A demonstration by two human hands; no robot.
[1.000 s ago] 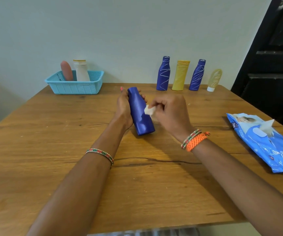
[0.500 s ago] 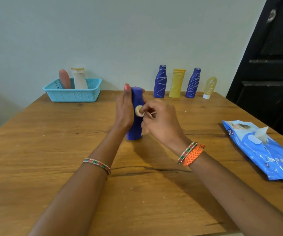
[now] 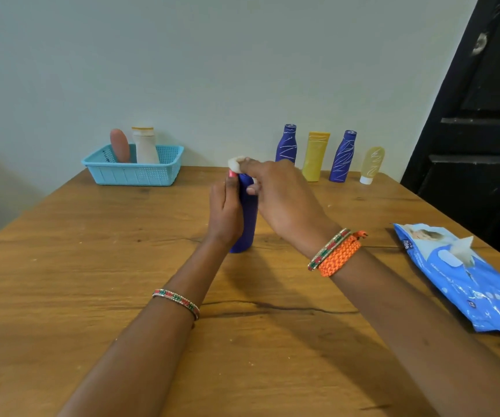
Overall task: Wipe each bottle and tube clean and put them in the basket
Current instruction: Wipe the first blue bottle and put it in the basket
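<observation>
The left hand (image 3: pixel 226 213) is gripping an upright dark blue plastic bottle (image 3: pixel 247 218) mid-table while the right hand (image 3: pixel 278 194) is pinching a small white wipe wad (image 3: pixel 236 164) at its top; two containers are sitting in the turquoise plastic basket (image 3: pixel 135 173), four scribbled ones are waiting by the wall

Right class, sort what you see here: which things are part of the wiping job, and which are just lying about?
Part of the job:
held bottle, in left hand
wipe, in right hand
basket
two marked bottles
yellow tube
pale tube
wipes pack

Lying about:
table
door
</observation>
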